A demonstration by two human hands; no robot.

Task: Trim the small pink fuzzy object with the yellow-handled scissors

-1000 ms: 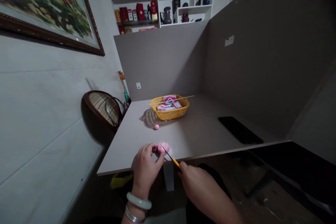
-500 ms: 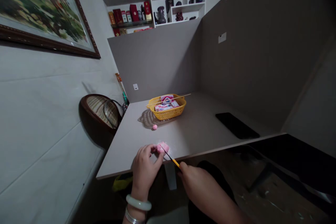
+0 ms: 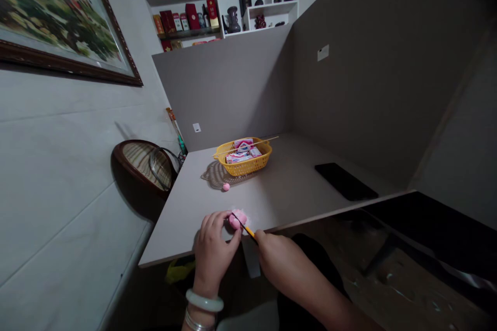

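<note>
Right hand [image 3: 277, 256] shifted closer to pink lump [image 3: 240, 215] | right grips knife [image 3: 249, 231] laid across lump; left hand [image 3: 213, 240] pinches lump at its fingertips [image 3: 236, 238] | step: seemingly carving | next: steady hold, fingertips clear of knife

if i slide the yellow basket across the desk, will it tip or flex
The yellow basket would probably slide without tipping, since it sits low and wide. Its perforated walls suggest it may flex a little when squeezed. The slim stick lying across its rim looks loose and could shift or roll off.
</note>
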